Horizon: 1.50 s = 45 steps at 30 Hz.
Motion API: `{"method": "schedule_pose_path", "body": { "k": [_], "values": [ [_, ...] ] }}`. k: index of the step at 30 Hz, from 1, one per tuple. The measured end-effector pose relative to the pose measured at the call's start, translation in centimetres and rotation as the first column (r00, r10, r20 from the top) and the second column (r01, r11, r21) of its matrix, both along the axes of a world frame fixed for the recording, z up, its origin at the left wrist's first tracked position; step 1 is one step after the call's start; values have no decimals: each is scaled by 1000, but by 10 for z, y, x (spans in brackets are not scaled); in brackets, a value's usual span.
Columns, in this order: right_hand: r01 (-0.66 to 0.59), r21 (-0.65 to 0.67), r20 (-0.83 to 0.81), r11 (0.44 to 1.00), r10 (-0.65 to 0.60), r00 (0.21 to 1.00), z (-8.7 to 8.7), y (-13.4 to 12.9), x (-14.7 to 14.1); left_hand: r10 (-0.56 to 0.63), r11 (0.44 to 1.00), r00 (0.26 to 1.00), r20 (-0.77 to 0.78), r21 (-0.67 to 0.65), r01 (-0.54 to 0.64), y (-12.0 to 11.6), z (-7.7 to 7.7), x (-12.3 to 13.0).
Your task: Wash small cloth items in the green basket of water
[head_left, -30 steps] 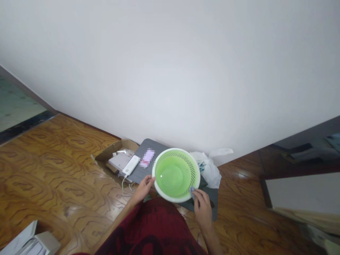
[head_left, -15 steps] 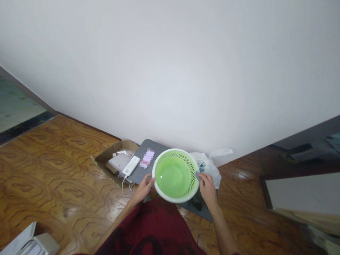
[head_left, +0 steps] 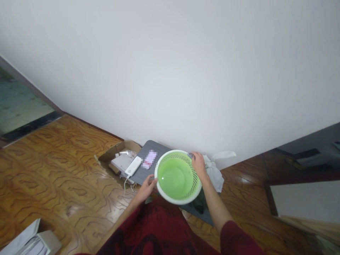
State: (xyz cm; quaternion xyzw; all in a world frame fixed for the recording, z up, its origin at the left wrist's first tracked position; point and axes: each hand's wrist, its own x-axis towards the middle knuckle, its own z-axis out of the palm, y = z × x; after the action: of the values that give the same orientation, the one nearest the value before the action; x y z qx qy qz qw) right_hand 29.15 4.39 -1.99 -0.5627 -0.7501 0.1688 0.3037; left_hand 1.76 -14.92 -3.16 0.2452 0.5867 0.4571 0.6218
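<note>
Left hand (head_left: 145, 188) is pinching the left rim of the green-and-white basket (head_left: 179, 202), while the right hand (head_left: 198, 164) is closing its fingers on a small bluish-grey cloth (head_left: 190, 155) at the far right rim. Its plastic is probably feeling light and fairly stiff — slippery if wet — with opposite rim sides offering the surest hold. Beneath the basket, a grey table (head_left: 151, 145) is showing; beyond its right side, a white bag (head_left: 215, 177) is slumping near the wall (head_left: 170, 71).

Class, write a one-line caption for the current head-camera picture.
Left hand on its rim, right hand holding a small greyish cloth against it: a green-and-white basket above a grey table.
</note>
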Motion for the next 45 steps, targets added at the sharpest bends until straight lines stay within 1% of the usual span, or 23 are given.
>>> {"method": "schedule_pose_path", "body": {
  "k": [4,9,12,16,20,23,25,26,29,31,34,37,40,43,45],
  "values": [
    [-63,-16,47,998,64,997,3,10,-35,0,1000,1000,-2,5,0,0,0,1],
    [-252,-33,83,967,254,964,6,4,-84,-1,1000,1000,8,14,1,-1,-2,1],
    [-355,-68,113,932,361,926,11,-6,-111,-7,1000,1000,10,15,7,-1,-3,1],
    [-480,-123,164,868,495,853,21,-27,-141,-11,1000,1000,13,25,11,0,-6,0],
    [-585,-105,226,804,592,774,25,-52,-159,-6,1000,1000,14,29,5,0,-11,0],
    [-621,-82,264,780,618,741,22,-62,-164,-7,1000,1000,10,21,7,0,-14,0],
    [-627,-76,269,775,621,736,20,-60,-162,-8,1000,1000,5,15,8,0,-14,0],
    [-617,-75,263,783,613,745,19,-55,-160,-10,1000,1000,4,13,10,0,-13,0],
    [-543,-69,218,837,544,810,15,-34,-146,-20,1000,1000,3,15,20,-1,-11,0],
    [-475,-72,194,877,480,856,13,-15,-131,-21,1000,1000,0,12,21,-1,-9,0],
    [-359,-84,214,929,369,904,13,11,-102,-20,1000,1000,-1,10,20,-1,-9,0],
    [-264,-89,248,960,278,928,13,26,-72,-24,1000,1000,4,9,24,-1,-9,1],
    [-221,-54,241,974,228,943,11,27,-44,-22,1000,1000,6,2,22,0,-8,1],
    [-201,12,202,979,195,960,6,19,-20,-33,999,999,-1,1,33,0,-6,0],
    [-182,28,177,983,174,969,5,11,-5,-41,999,999,-14,2,41,1,-4,0]
  ]
}}
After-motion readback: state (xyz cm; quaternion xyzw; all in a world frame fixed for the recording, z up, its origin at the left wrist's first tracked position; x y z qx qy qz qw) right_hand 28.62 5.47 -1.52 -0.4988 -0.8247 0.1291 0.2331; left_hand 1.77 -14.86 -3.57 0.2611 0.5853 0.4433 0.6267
